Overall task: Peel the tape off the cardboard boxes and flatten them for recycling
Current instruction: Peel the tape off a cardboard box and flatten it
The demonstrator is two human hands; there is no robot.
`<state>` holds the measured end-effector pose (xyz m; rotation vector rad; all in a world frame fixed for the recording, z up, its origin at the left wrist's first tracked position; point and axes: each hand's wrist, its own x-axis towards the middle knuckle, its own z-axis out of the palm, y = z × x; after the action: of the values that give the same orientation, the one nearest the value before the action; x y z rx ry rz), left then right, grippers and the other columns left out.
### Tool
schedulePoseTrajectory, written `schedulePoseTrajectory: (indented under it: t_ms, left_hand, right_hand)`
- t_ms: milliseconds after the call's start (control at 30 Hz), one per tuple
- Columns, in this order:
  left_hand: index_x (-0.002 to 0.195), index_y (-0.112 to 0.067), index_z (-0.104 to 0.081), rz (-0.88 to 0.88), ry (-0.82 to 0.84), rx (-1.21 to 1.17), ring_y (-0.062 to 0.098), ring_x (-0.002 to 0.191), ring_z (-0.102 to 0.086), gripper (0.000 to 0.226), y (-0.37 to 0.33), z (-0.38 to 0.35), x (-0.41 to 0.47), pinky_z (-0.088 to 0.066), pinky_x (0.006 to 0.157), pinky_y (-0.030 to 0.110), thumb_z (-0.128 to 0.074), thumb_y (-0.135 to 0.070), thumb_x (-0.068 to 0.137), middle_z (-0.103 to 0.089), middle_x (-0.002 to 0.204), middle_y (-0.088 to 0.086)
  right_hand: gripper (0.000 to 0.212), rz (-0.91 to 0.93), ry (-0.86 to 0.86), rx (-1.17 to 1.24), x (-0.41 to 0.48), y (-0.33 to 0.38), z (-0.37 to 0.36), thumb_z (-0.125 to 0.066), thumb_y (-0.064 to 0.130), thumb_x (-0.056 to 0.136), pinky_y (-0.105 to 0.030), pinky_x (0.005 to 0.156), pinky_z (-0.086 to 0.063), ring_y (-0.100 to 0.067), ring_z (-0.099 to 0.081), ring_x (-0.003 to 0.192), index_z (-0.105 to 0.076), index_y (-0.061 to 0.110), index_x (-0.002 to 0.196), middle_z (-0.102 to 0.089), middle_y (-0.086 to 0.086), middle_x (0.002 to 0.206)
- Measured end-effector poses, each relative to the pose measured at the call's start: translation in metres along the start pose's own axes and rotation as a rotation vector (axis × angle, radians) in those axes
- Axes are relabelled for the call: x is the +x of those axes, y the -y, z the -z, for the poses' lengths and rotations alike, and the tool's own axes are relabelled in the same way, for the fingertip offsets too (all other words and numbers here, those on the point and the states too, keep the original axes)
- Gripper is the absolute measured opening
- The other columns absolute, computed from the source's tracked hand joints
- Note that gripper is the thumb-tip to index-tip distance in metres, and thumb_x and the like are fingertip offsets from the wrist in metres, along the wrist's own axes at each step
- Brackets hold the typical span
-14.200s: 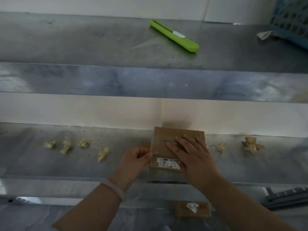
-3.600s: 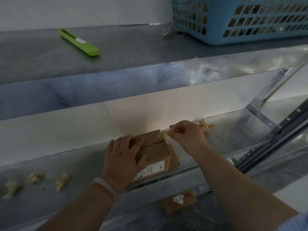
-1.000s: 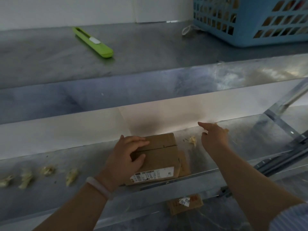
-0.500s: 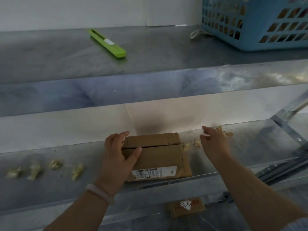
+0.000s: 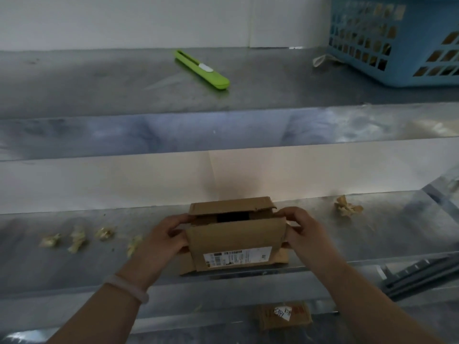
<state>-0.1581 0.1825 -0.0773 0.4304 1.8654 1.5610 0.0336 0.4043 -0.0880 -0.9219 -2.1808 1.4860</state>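
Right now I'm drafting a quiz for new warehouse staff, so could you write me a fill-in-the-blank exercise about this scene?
1. The left hand and the right hand grip the box, one on each ____.
2. The cutter lying on the upper shelf is ____ in colour.
3. The basket at that shelf's right end is ____ in colour.
4. The bracelet is worn on the ____ wrist.

Missing words: side; green; blue; left.
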Motion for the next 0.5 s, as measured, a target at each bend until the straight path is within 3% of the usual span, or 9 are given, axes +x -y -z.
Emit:
schedulePoseTrajectory:
  t_ms: [67,133,233,267,367,433,500]
  left_hand:
    - [0.107,-0.036,-0.065,-0.017,0.044,0.097,0.015,0.099,-0.066,0.034,-0.002,0.009,-0.004,-0.057,0.076,0.028,-0.069,-0.011,0.085,-0.065,0.115,0.0]
    - [0.114,-0.039,-0.058,-0.064,0.076,0.236,0.015,0.106,-0.06,0.045,-0.006,0.019,-0.005,-0.053,0.084,0.027,-0.072,-0.012,0.081,-0.055,0.125,-0.003]
    - [0.124,-0.036,-0.046,-0.1,0.149,0.434,0.012,0.109,-0.053,0.067,-0.015,0.029,-0.004,-0.048,0.081,0.015,-0.079,-0.026,0.067,-0.042,0.129,-0.007]
    - [0.127,-0.034,-0.042,-0.089,0.167,0.498,0.012,0.108,-0.052,0.075,-0.018,0.032,-0.002,-0.048,0.08,0.015,-0.081,-0.028,0.063,-0.04,0.13,-0.006]
    - [0.13,-0.029,-0.036,-0.014,0.21,0.532,0.02,0.105,-0.056,0.084,-0.022,0.034,0.006,-0.056,0.079,0.033,-0.086,-0.022,0.061,-0.038,0.133,0.001]
    - [0.129,-0.028,-0.034,0.044,0.228,0.526,0.02,0.099,-0.06,0.086,-0.022,0.03,0.011,-0.057,0.065,0.033,-0.087,-0.025,0.062,-0.04,0.13,0.0]
    - [0.13,-0.027,-0.029,0.072,0.2,0.556,0.021,0.103,-0.057,0.096,-0.017,0.024,0.015,-0.054,0.067,0.031,-0.087,-0.039,0.056,-0.039,0.129,-0.001]
  right_hand:
    - [0.055,0.04,0.116,-0.056,0.003,0.004,-0.001,-0.062,0.008,0.086,-0.038,0.076,-0.06,-0.012,-0.07,0.088,-0.062,0.059,0.107,-0.066,0.016,0.113]
    - [0.069,0.087,0.232,-0.15,0.005,0.008,-0.003,-0.067,0.008,0.084,-0.029,0.083,-0.057,-0.002,-0.065,0.096,-0.049,0.062,0.121,-0.055,0.017,0.127]
    - [0.074,0.1,0.413,-0.209,0.009,0.018,-0.008,-0.071,0.009,0.085,-0.015,0.081,-0.052,0.01,-0.058,0.098,-0.036,0.061,0.123,-0.048,0.02,0.127]
    - [0.071,0.079,0.468,-0.185,0.012,0.021,-0.009,-0.072,0.011,0.085,-0.018,0.083,-0.053,0.004,-0.06,0.099,-0.037,0.058,0.124,-0.048,0.017,0.126]
    - [0.072,0.02,0.588,-0.162,0.019,0.034,-0.013,-0.079,0.013,0.079,-0.028,0.077,-0.058,-0.011,-0.064,0.092,-0.035,0.048,0.125,-0.046,0.004,0.128]
    - [0.077,-0.084,0.584,-0.207,0.023,0.045,-0.018,-0.086,0.034,0.069,-0.036,0.071,-0.061,-0.014,-0.065,0.091,-0.033,0.045,0.125,-0.048,0.008,0.123]
    - [0.096,-0.212,0.567,-0.28,0.026,0.057,-0.026,-0.086,0.061,0.048,-0.038,0.062,-0.061,-0.016,-0.067,0.09,-0.029,0.045,0.124,-0.049,0.015,0.114]
